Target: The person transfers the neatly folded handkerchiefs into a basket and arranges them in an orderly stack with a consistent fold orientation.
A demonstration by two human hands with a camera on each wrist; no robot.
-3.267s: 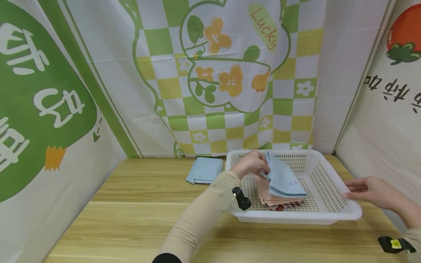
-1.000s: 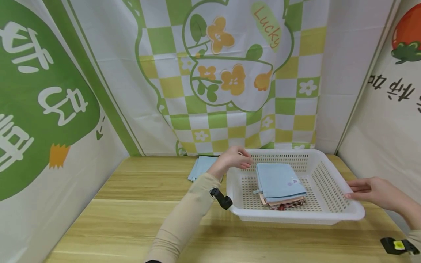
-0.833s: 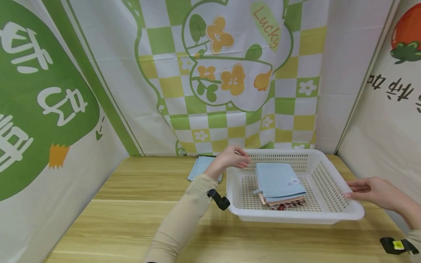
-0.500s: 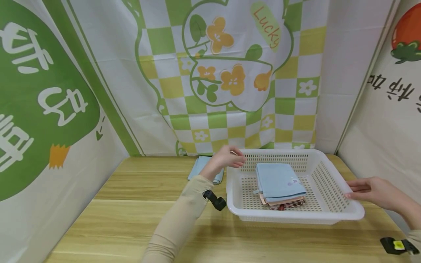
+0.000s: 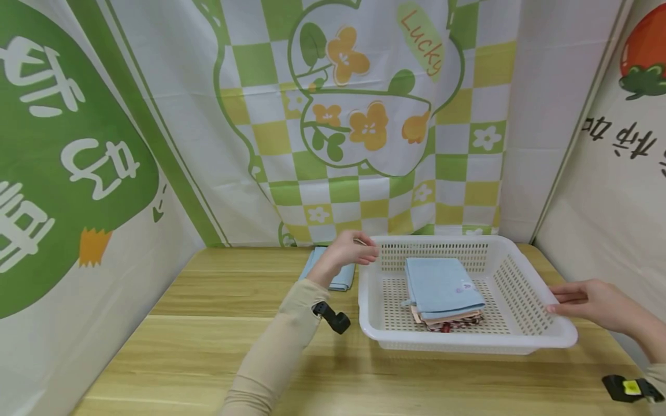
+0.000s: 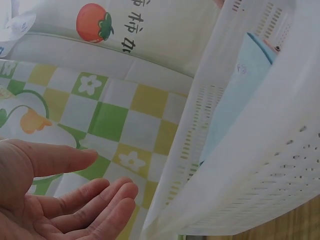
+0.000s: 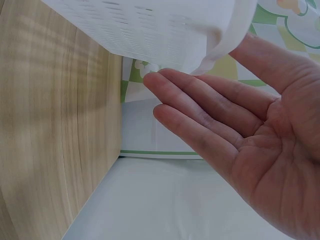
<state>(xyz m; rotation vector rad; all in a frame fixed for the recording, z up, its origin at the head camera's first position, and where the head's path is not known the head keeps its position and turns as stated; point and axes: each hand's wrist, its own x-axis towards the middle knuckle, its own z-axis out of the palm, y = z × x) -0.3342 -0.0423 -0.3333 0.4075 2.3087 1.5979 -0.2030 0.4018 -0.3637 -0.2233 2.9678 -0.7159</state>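
Note:
A white perforated plastic basket point(image 5: 468, 343) stands on the table's right side. Inside it lies a folded light blue cloth point(image 5: 442, 283) on top of a pink cloth point(image 5: 416, 316) and a red-and-dark patterned one point(image 5: 458, 325). Another folded blue cloth point(image 5: 341, 279) is on the table left of the basket, partly hidden by my left hand point(image 5: 346, 252). That hand hovers by the basket's back left corner, fingers loosely bent and nothing in them. My right hand point(image 5: 590, 302) touches the basket's right rim; in the right wrist view its fingers point(image 7: 200, 107) extend nearly straight below the rim.
The wooden table point(image 5: 208, 346) reaches left and forward of the basket. A printed checkered curtain point(image 5: 364, 196) hangs right behind the table. Printed cloth walls close in the left point(image 5: 171, 248) and right point(image 5: 588, 231) sides.
The blue cloth my left hand held earlier now lies flat on the basket's stack. Left hand has let go and moved left, out toward the other blue cloth. Right hand stays at the rim.

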